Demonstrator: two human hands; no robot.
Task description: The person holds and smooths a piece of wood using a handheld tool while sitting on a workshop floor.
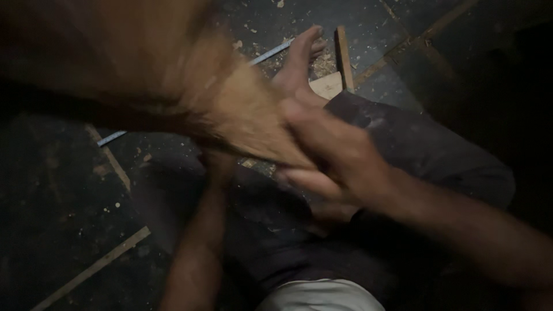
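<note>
Head view, looking down at a seated person. The right hand (331, 158) presses its fingers flat and close together against the near end of a large, blurred, reddish-brown piece of wood (173, 75); whether the thumb closes round it into a full grip cannot be told, as that side is hidden. The left hand is hidden beneath the wood; only the left forearm (199, 247) shows, rising toward the underside, so the state of its grip cannot be told. The wood runs from above the person's lap up and leftward out of view, held clear of the dark, sawdust-strewn floor (52, 219). Beyond the wood, a bare foot (296, 60) rests on the floor beside a pale wooden offcut (329, 85) and a thin upright-lying wooden strip (344, 56); a narrow blue-grey metal rule (271, 53) passes behind the wood. The dark grey trouser leg (403, 144) lies to the right of the wood. Judged from the motion blur, steadying calls for firm support from below and an even press from the flat hand.
</note>
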